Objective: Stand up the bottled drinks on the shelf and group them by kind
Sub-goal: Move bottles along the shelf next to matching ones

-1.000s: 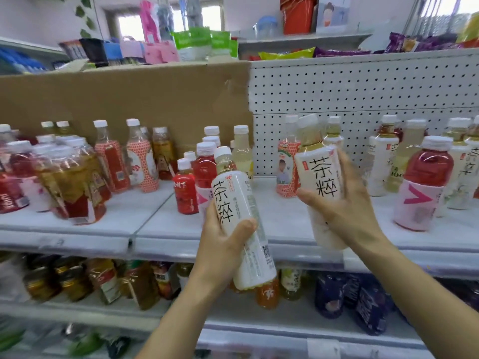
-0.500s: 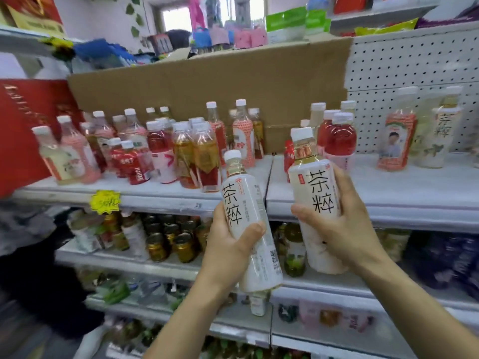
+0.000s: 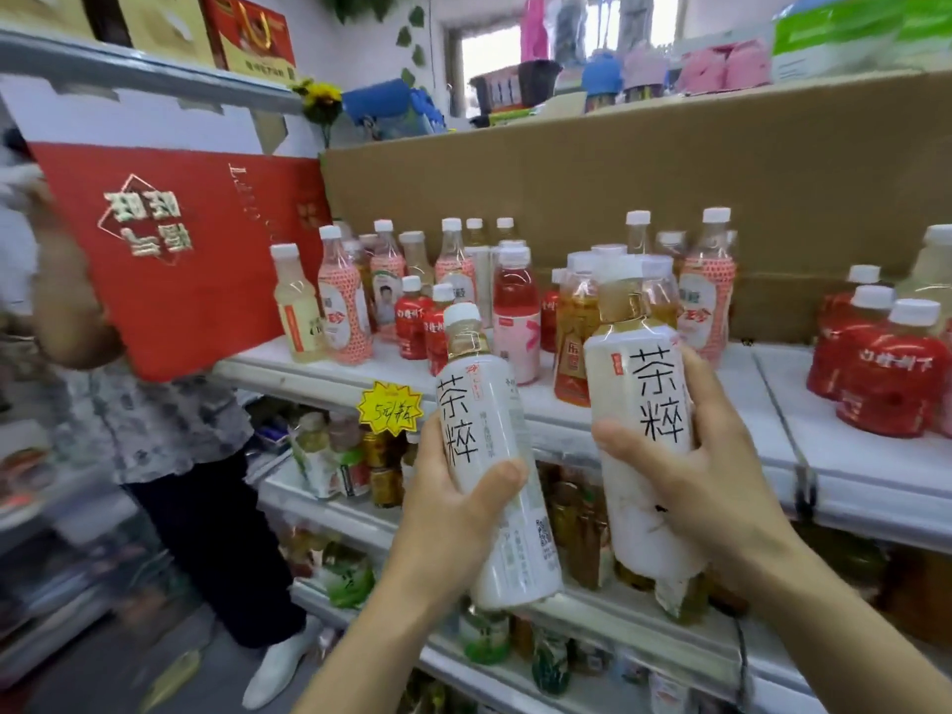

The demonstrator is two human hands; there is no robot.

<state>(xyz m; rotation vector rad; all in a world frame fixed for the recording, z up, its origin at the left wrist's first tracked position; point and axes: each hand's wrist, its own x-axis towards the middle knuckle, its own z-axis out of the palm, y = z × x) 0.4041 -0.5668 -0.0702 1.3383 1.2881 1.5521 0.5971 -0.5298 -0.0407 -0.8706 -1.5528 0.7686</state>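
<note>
Two white-labelled tea bottles with large black characters are in the air in front of the shelf (image 3: 744,365), not on it. The left bottle (image 3: 489,456) leans a little to the left; the left hand (image 3: 453,512) is wrapped around its lower half, with the thumb across the front. The right bottle (image 3: 639,420) is nearly upright and looks larger; the right hand (image 3: 711,471) grasps it from the right side, with the thumb on the label. The two bottles are near each other but do not touch.

Behind them, on the white shelf, many bottles stand upright in a mixed group: amber drinks (image 3: 574,327), a pink drink (image 3: 515,311), small red bottles (image 3: 412,322), bottles with a pink lattice label (image 3: 345,306) and a pale one (image 3: 296,306) at the far left. A separate group of red bottles (image 3: 886,373) stands at the right. Brown cardboard (image 3: 618,172) covers the back. A yellow price tag (image 3: 390,407) is on the shelf edge. At the left, another person holds a big red box (image 3: 175,249).
</note>
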